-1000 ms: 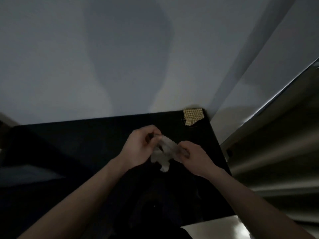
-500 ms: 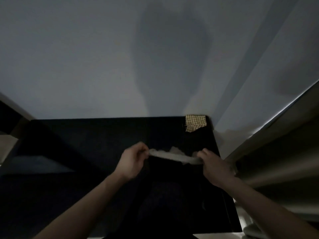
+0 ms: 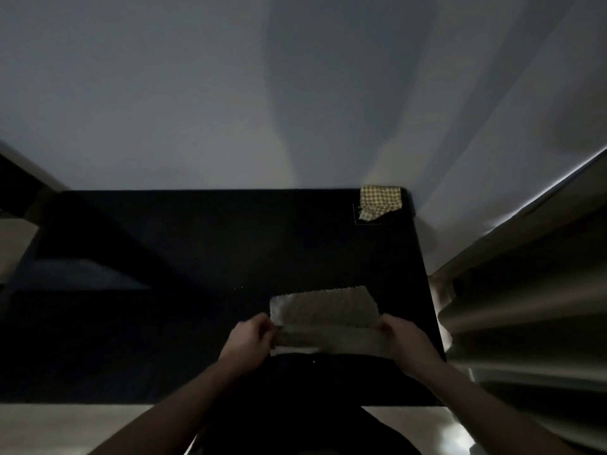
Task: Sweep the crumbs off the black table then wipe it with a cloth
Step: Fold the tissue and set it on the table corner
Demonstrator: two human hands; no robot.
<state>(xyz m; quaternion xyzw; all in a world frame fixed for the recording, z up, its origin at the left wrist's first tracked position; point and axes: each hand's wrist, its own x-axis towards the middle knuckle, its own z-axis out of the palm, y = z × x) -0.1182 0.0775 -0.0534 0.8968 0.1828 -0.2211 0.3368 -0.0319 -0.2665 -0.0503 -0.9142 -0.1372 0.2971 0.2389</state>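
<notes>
A pale textured cloth (image 3: 323, 311) lies spread and partly folded on the right half of the black table (image 3: 197, 257). My left hand (image 3: 251, 341) pinches its left edge and my right hand (image 3: 405, 339) pinches its right edge, holding a fold stretched between them. A few tiny pale crumbs (image 3: 238, 288) dot the dark surface to the left of the cloth and one sits just below it. The room is dim, so finer crumbs are hard to make out.
A yellow checked cloth (image 3: 377, 201) lies in the table's far right corner against the white wall. Pale curtain folds (image 3: 525, 323) hang close beside the table's right edge. Light floor (image 3: 65, 425) shows below the near edge.
The crumpled cloth held in the air between my hands has been pulled out wide and laid flat on the table. The view has tilted down toward the table.
</notes>
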